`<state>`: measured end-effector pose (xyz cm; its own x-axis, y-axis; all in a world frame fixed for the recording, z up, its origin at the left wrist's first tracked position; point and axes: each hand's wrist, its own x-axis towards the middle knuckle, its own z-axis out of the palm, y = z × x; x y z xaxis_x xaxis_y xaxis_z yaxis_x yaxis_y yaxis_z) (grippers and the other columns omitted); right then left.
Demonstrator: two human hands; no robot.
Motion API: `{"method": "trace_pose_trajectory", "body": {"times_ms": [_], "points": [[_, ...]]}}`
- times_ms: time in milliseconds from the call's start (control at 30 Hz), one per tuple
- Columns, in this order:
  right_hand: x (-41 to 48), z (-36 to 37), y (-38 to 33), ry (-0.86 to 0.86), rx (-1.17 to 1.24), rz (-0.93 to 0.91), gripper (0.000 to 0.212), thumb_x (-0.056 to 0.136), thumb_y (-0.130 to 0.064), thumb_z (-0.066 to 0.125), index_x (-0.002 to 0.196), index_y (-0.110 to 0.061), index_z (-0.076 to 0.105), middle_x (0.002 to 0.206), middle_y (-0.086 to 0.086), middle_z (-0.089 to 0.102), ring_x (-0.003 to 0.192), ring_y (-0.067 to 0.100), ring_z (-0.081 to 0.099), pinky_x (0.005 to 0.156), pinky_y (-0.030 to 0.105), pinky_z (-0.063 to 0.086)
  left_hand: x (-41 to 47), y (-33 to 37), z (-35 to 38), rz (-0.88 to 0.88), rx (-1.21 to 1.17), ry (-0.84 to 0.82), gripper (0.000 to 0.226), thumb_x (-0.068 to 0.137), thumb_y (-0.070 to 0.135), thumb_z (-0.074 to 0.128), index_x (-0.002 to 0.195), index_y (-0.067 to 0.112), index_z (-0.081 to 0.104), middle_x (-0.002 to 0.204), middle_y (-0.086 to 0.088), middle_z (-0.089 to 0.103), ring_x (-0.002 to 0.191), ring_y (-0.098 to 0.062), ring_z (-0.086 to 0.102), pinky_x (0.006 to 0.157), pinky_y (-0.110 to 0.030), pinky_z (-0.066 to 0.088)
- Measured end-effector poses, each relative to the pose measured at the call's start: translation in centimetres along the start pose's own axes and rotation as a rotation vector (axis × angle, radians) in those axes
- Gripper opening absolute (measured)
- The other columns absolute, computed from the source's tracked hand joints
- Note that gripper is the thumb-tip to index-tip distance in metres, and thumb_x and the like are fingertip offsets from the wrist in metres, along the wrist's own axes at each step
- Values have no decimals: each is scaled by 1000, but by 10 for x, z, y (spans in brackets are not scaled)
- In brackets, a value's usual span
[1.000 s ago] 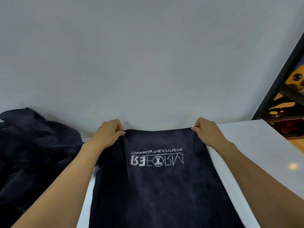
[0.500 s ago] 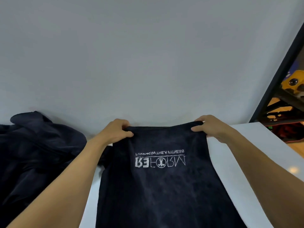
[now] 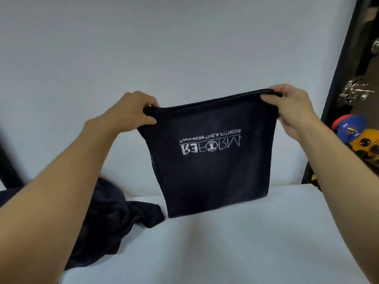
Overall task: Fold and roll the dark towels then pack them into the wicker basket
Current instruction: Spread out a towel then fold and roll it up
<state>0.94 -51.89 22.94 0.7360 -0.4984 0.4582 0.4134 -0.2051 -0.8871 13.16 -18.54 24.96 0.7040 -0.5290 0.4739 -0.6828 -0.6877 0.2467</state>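
Note:
A dark towel [image 3: 211, 175] with a white upside-down logo hangs in the air in front of me above the white table [image 3: 225, 249]. My left hand [image 3: 131, 112] grips its top left corner and my right hand [image 3: 291, 107] grips its top right corner. The towel's lower edge hangs just over the table top. A heap of more dark towels [image 3: 110, 220] lies on the table at the left, partly hidden by my left forearm. No wicker basket is in view.
A plain grey wall [image 3: 164, 48] stands right behind the table. A dark post [image 3: 340, 58] rises at the right, with coloured gym weights [image 3: 356, 136] beyond it. The table's right edge runs near my right forearm.
Both hands have lifted the towel off the table by its far corners, so it now hangs upright. The view has tilted and shifted to the right.

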Motion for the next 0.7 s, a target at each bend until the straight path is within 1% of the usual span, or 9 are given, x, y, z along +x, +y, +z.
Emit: {"method": "trace_pose_trajectory", "body": {"times_ms": [133, 233, 300, 400, 433, 500, 533, 633, 700], "points": [[-10, -11, -16, 19, 35, -54, 15, 86, -5, 69, 90, -19, 66, 83, -6, 69, 76, 7, 65, 75, 25, 52, -19, 12, -13, 21, 34, 201, 8, 89, 13, 65, 95, 10, 70, 79, -3, 65, 73, -20, 58, 62, -24, 40], [-32, -26, -16, -60, -40, -27, 14, 86, -5, 69, 91, -18, 65, 82, -7, 69, 76, 6, 64, 78, 26, 53, -48, 24, -6, -6, -39, 183, 16, 83, 5, 59, 91, 13, 70, 74, -2, 65, 64, -11, 56, 53, -13, 41], [-50, -39, -10, -126, -85, 27, 14, 86, -4, 69, 92, -16, 66, 84, -5, 68, 81, 8, 65, 80, 27, 54, -71, 29, 0, -61, -139, 76, 20, 79, 2, 59, 84, 18, 70, 72, -1, 66, 59, -7, 55, 51, -8, 41], [-88, -66, 5, -280, -158, 166, 12, 80, -6, 73, 88, -11, 66, 86, 4, 67, 92, 20, 62, 82, 31, 52, -110, 33, 10, -113, -261, -186, 24, 77, -1, 59, 77, 19, 71, 66, 5, 67, 58, -3, 58, 61, -16, 46], [-102, -75, 12, -357, -173, 244, 20, 72, -12, 81, 86, -10, 66, 86, 7, 67, 92, 22, 62, 82, 32, 52, -125, 34, 15, -136, -313, -290, 24, 77, -3, 57, 76, 17, 71, 67, 2, 68, 62, -5, 60, 65, -21, 48], [-127, -91, 28, -522, -218, 441, 48, 49, -26, 93, 85, -8, 66, 87, 11, 68, 86, 21, 64, 77, 29, 54, -154, 34, 25, -166, -369, -501, 25, 79, -4, 55, 73, 15, 70, 70, -5, 67, 66, -11, 60, 70, -28, 48], [-140, -95, 35, -594, -247, 539, 51, 47, -26, 93, 86, -6, 66, 88, 12, 68, 84, 20, 65, 74, 28, 55, -167, 33, 31, -177, -386, -614, 27, 80, -4, 54, 71, 16, 69, 70, -4, 66, 67, -12, 59, 71, -28, 46], [-170, -100, 45, -781, -365, 752, 30, 67, -13, 80, 90, -3, 64, 92, 15, 67, 84, 20, 65, 74, 27, 53, -197, 25, 48, -273, -545, -901, 29, 83, -6, 52, 83, 12, 74, 86, -10, 70, 83, -16, 64, 79, -28, 46], [-179, -100, 48, -801, -400, 786, 24, 75, -7, 76, 95, -1, 64, 95, 14, 68, 87, 21, 65, 78, 29, 53, -205, 18, 58, -357, -700, -952, 31, 85, -10, 49, 98, 4, 74, 103, -17, 72, 99, -23, 67, 89, -33, 50]]}}
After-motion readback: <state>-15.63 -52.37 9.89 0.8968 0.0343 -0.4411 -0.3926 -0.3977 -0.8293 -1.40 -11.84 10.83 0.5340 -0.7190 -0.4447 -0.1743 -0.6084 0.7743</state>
